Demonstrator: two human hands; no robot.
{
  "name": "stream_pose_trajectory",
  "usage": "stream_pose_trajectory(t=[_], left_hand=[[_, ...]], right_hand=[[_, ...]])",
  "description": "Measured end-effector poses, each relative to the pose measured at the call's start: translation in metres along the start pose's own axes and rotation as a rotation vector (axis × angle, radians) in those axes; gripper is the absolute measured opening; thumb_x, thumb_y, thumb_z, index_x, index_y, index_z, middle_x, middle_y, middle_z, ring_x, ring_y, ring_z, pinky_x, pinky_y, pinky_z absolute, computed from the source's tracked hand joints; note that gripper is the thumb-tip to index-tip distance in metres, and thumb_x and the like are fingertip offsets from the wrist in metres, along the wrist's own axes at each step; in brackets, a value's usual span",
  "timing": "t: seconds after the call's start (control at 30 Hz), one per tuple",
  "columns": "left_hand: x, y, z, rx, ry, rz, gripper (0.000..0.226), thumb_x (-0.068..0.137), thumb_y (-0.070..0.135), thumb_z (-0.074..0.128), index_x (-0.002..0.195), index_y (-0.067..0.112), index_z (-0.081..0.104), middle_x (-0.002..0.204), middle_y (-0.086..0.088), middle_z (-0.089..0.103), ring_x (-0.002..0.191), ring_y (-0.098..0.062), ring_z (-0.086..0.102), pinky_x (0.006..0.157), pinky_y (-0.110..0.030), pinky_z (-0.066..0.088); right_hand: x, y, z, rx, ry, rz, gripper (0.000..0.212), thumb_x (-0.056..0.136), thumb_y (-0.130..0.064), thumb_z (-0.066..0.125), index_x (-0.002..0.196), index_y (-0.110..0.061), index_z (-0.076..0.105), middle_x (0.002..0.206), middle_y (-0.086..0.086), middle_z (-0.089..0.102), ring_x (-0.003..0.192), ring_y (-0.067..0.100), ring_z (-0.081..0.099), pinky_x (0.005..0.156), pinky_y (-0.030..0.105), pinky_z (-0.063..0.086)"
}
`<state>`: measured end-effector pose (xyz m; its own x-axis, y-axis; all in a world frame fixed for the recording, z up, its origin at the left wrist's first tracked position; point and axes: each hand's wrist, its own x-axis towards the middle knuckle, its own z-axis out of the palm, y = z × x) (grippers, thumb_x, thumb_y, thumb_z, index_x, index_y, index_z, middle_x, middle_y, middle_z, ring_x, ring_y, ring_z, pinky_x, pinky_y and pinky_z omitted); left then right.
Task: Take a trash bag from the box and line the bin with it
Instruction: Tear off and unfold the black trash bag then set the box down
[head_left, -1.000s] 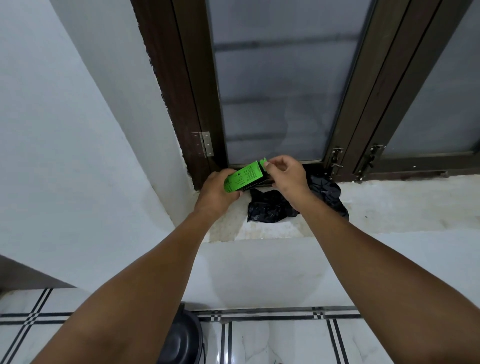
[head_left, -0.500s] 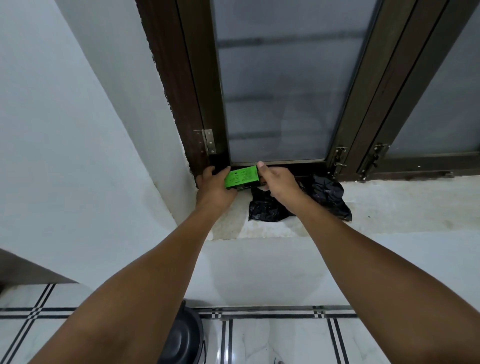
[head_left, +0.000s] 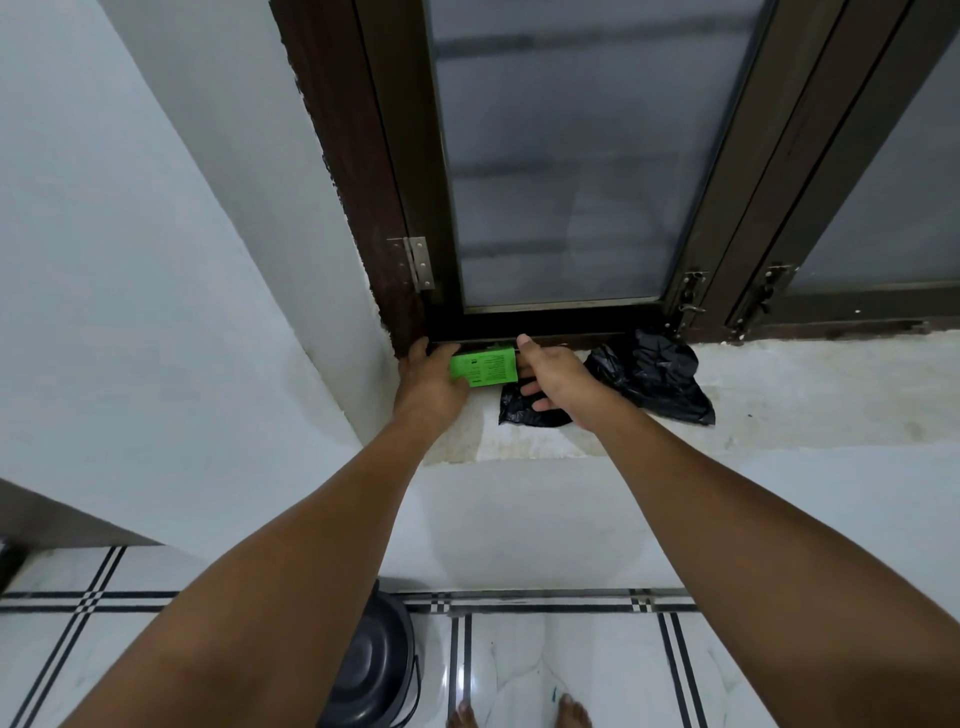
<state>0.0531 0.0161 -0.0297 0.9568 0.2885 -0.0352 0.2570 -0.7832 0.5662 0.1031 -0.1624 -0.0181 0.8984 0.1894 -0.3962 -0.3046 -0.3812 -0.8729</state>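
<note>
**Box goes to the sill, bag waits beside it**

At the foot of a dark-framed window, both hands met on a bright green box lying on the pale window ledge. The left hand cupped the box's left end, fingers curled round it; the right hand pressed its thumb to the right end, its other fingers spread loosely below and gripping nothing else. A crumpled black trash bag lay on the ledge just beside the right hand, partly under the wrist, apparently already out of the box.

Judging by that, the step in hand was setting the box down against the frame. The next move would call for letting go of the box, gathering the loose film in one hand and turning down to the dark bin on the tiled floor below, then finding the bag's mouth.

Much stayed unclear: the forearms covered most of the bin, so its rim and inside could not be judged; whether the box's flap was closed, and whether it rested fully on the ledge, was hidden by the hands. Two bare feet were cut off at the bottom edge.
</note>
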Motion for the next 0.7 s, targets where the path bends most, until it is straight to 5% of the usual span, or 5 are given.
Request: stream_pose_trajectory(t=[0.4,0.7], left_hand=[[-0.0032,0.0011,0.0014,-0.048,0.108,-0.021,0.054,0.089,0.038,0.065,0.142,0.026,0.055,0.147,-0.006,0.047,0.129,-0.027,0.052,0.106,-0.039,0.047],[-0.0043,-0.0058,0.0067,-0.083,0.128,-0.014,0.050,0.096,0.032,0.063,0.143,0.018,0.057,0.153,-0.011,0.045,0.136,-0.030,0.048,0.115,-0.040,0.041]], right_hand=[[-0.0058,0.0013,-0.0055,0.079,0.041,0.021,0.058,0.100,-0.061,0.044,0.120,-0.012,0.069,0.109,0.003,0.070,0.076,0.015,0.066,0.061,0.027,0.049],[-0.0079,0.0066,-0.0032,0.107,0.022,0.028,0.057,0.098,-0.062,0.047,0.119,-0.013,0.068,0.109,0.002,0.072,0.081,0.015,0.069,0.065,0.028,0.052]])
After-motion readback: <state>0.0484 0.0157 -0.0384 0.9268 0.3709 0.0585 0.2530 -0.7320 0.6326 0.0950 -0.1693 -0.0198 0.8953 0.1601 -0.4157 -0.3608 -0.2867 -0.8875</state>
